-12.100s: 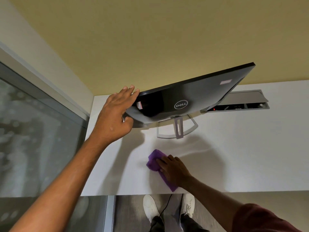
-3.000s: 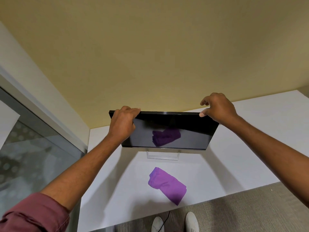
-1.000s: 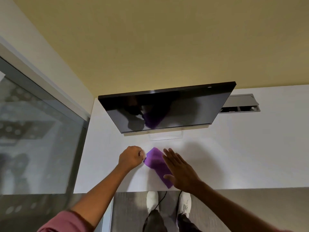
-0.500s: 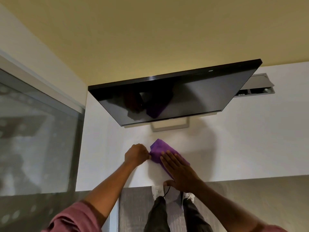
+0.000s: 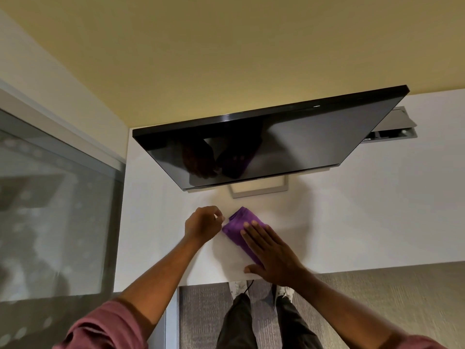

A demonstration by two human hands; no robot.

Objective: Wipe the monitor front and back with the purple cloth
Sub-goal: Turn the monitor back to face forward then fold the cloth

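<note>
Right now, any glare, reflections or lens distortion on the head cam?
Head view: no blown-out glare; the monitor screen mirrors the left hand, right hand and purple cloth darkly, with a thin highlight along its top edge; wide-angle warp skews the desk edges; soft shadow beside the hands.

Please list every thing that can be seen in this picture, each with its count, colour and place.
monitor: one, black, on the desk, screen toward the camera
stand: one, silver, under the monitor
purple cloth: one, purple, on the desk before the stand
desk: one, white, against the yellow wall
cable hatch: one, grey, in the desk behind the monitor's right end
glass panel: one, greyish, far left
shoes: two, white, on the grey carpet
left hand: one, fingers curled, just left of the cloth
right hand: one, flat on the cloth
</note>
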